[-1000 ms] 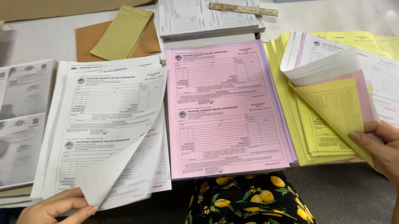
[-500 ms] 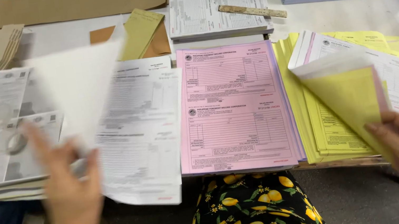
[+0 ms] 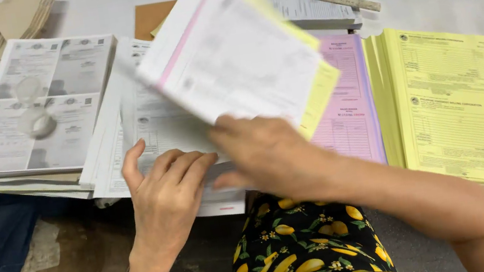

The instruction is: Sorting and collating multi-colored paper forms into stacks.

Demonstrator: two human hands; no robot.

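Nearest us, our left hand (image 3: 164, 197) lies flat, fingers released, on the white printed form stack (image 3: 150, 131) at the bench edge. Our right hand (image 3: 267, 154) seems to pinch the thin white-pink-yellow paper set (image 3: 230, 60), lifted above; it is blurred. The paper is light and floppy, best held at a corner.
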